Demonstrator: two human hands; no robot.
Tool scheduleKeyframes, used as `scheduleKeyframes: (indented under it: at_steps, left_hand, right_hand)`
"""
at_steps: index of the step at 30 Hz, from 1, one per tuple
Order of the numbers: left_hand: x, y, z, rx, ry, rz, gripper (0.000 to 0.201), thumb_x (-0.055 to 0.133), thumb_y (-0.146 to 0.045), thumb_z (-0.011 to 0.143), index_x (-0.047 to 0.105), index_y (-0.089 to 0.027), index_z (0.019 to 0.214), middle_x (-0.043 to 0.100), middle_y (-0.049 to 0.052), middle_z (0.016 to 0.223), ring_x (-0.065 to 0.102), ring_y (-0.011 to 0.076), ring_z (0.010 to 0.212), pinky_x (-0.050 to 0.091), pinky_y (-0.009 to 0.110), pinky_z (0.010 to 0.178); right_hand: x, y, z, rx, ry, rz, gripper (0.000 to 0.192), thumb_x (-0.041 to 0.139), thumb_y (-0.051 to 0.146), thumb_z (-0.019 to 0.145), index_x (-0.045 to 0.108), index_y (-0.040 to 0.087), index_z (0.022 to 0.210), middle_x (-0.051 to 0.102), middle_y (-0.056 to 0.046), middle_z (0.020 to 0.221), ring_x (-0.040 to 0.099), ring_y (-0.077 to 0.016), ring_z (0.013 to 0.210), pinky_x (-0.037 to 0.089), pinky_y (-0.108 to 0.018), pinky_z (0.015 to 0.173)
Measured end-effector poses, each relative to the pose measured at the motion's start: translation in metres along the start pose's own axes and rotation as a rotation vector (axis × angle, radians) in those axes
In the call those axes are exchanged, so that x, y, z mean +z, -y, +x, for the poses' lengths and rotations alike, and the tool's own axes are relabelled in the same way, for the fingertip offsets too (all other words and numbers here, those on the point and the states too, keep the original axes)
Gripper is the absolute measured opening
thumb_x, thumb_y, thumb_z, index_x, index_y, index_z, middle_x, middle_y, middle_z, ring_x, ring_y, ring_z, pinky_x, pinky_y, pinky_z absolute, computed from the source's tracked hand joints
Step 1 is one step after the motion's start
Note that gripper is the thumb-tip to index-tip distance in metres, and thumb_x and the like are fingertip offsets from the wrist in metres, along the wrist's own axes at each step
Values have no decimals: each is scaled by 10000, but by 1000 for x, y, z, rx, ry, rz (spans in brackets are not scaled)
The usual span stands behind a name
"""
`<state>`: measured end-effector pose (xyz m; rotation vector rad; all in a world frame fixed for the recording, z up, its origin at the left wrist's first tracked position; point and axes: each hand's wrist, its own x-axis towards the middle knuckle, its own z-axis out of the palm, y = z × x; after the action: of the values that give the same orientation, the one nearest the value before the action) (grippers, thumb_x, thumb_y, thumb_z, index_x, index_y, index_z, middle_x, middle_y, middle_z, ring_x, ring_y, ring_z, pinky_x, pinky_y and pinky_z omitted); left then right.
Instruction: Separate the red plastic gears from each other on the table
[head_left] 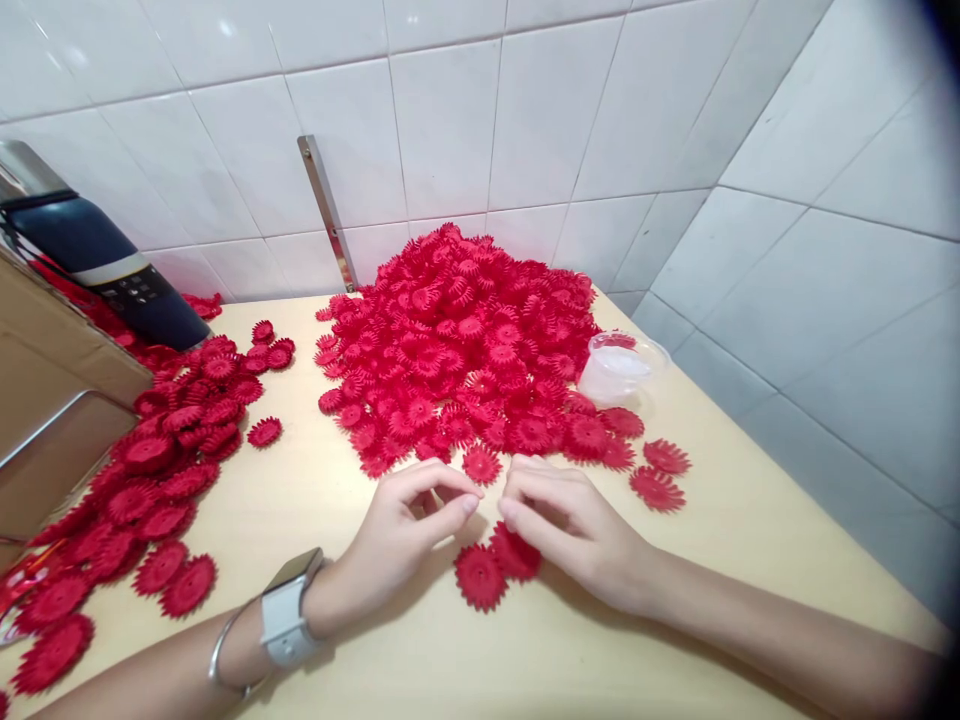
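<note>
Fingertips of left hand (405, 525) and right hand (570, 520) pinched together, nearly touching, holding nothing discernible, above two red flower pieces (495, 565) near the big heap (457, 340).

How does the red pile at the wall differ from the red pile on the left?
The wall pile is a high, dense mound; the left pile is flatter and spread in a long band. The wall pile lies beside a clear cup; the left pile reaches a dark bottle. Both hold red toothed flower pieces.
</note>
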<state>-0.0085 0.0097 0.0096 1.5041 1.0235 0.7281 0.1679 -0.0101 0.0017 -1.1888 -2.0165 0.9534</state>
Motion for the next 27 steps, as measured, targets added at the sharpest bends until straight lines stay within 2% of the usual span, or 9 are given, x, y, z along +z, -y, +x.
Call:
scheduleKeyframes:
  at_steps: [3,6,9,11,13,16,21,23,27]
  left_hand:
    - [0,0,0,-34,-33,-27,97,539,-237,774,602,-163,769,566,-10,697,470,87,598,371,189,540]
    - [0,1,0,-44,-50,-49,114,531,-260,780,589,-162,767,556,-13,693,467,91,609,377,192,555]
    - [0,3,1,-35,-57,-28,121,528,-269,781,589,-164,771,559,-12,696,470,94,610,380,197,561]
    - [-1,4,1,-20,-72,-8,121,526,-271,782,589,-168,788,564,-10,709,477,94,609,384,198,559]
    - [-3,2,1,-16,-85,0,130,521,-282,786,582,-175,828,567,-8,716,486,92,593,390,198,545]
    - [-8,-12,1,-9,-58,-3,157,530,-308,778,566,-184,868,575,-3,738,517,100,596,411,200,523]
    - [-11,-64,1,190,-8,63,131,607,-238,727,595,-179,843,603,18,871,570,148,814,459,224,688]
    - [-10,-85,2,234,-11,-5,102,589,-233,745,594,-179,831,618,7,828,581,125,734,471,211,644]
    - [-6,-115,6,402,-162,-114,37,612,-202,727,620,-192,762,645,-27,755,586,99,716,474,165,639]
  right_hand:
    - [0,1,2,-62,46,-194,129,491,231,719,411,171,638,440,8,621,381,-130,609,298,-271,580]
    - [-1,1,3,-202,87,-458,130,550,235,623,447,164,656,452,-8,668,365,-151,664,280,-302,620]
    - [-1,-3,3,-246,129,-576,47,509,183,672,481,156,645,474,-20,653,363,-152,665,271,-308,617]
    - [-3,-4,3,-246,122,-567,97,472,138,726,503,153,635,485,-20,623,371,-146,647,274,-309,611]
    - [-6,-2,4,-221,79,-459,141,459,125,778,537,153,664,511,-22,637,401,-145,659,296,-312,624]
    - [-18,11,9,-124,-54,-94,102,515,188,808,597,178,749,538,-25,765,472,-147,746,368,-311,684]
    - [-42,54,24,-55,-169,438,43,606,226,753,645,213,765,550,5,741,541,-110,645,460,-236,565]
    - [-51,72,31,-119,-253,469,63,601,210,757,663,216,763,578,6,740,558,-102,633,473,-208,533]
    - [-66,98,39,-265,-400,436,106,578,199,777,670,234,813,623,2,799,598,-121,760,517,-201,634]
